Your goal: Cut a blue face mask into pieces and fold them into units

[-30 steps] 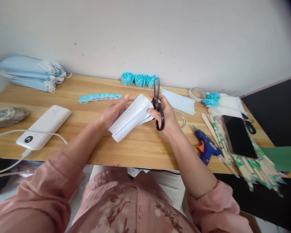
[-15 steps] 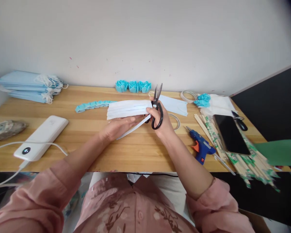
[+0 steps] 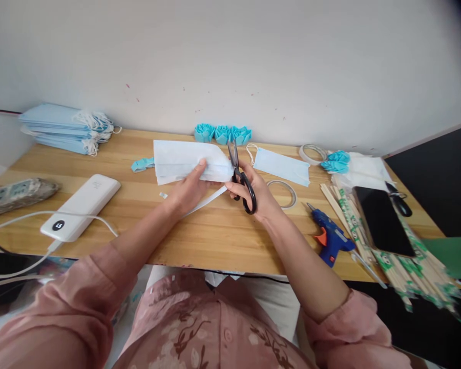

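Note:
My left hand point(image 3: 192, 190) grips a pale face mask point(image 3: 188, 156) from below, its thumb pressed on the front. Black-handled scissors point(image 3: 249, 193) are in my right hand point(image 3: 259, 192), their blades pointing up and away beside the mask's right end. A narrow white strip point(image 3: 209, 201) trails down from my right fingertips toward my left wrist. Behind the mask, a teal folded band point(image 3: 142, 164) sticks out at the left. Another light blue mask point(image 3: 282, 166) with a white ear loop lies to the right of the scissors.
A stack of masks point(image 3: 65, 128) stands back left, near a white power bank point(image 3: 82, 207) with a cable. Teal fabric flowers point(image 3: 223, 134) line the wall. Rightward are tape rolls point(image 3: 288, 193), a blue glue gun point(image 3: 328, 238), a phone point(image 3: 384, 220) and wrapped chopsticks point(image 3: 415, 279).
My left hand has shifted its hold, its thumb now on top of the mask. The mask has opened out taller and moved left. The scissors remain in my right hand.

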A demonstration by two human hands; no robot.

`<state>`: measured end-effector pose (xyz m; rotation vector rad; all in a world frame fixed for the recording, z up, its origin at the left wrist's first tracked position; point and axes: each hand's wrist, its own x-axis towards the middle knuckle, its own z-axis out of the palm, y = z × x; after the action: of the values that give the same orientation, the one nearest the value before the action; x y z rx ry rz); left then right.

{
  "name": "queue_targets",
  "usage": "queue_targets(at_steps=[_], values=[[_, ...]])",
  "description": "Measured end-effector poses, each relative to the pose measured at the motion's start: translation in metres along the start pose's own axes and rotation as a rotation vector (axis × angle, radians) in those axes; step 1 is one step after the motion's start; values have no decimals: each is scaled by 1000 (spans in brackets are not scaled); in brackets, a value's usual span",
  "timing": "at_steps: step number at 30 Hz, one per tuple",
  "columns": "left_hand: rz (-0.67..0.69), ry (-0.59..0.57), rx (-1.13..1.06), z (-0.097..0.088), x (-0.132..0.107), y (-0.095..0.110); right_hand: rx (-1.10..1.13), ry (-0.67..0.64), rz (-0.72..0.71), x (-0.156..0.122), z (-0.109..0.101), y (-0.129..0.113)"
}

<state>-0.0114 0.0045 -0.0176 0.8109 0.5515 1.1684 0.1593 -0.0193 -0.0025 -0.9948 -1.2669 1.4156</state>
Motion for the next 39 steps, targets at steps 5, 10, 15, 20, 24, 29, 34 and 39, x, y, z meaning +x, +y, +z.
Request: queue_targets(at_steps=[5,10,15,20,24,29,34,39], values=[[-12,-13,-33,6,-3,8,-97,108,-103,-1,0,2],[21,110,23,10,-6,11,-259,221,-235,-3,-2,0],[35,141,-42,8,-6,20,-264,323,-266,-3,-2,-10],[83,177,-84,2,-1,30,-122,213,-210,-13,4,-21],[93,180,-132,-2,0,32,-3,-107,-48,-21,9,-20],[60,163,-167,0,-1,33,4,-193,127,-23,14,-20],[75,150,-174,2,-2,35,-104,-110,173,-24,19,-27],[45,166,-177,2,-3,35,-120,-71,142,-24,21,-27]])
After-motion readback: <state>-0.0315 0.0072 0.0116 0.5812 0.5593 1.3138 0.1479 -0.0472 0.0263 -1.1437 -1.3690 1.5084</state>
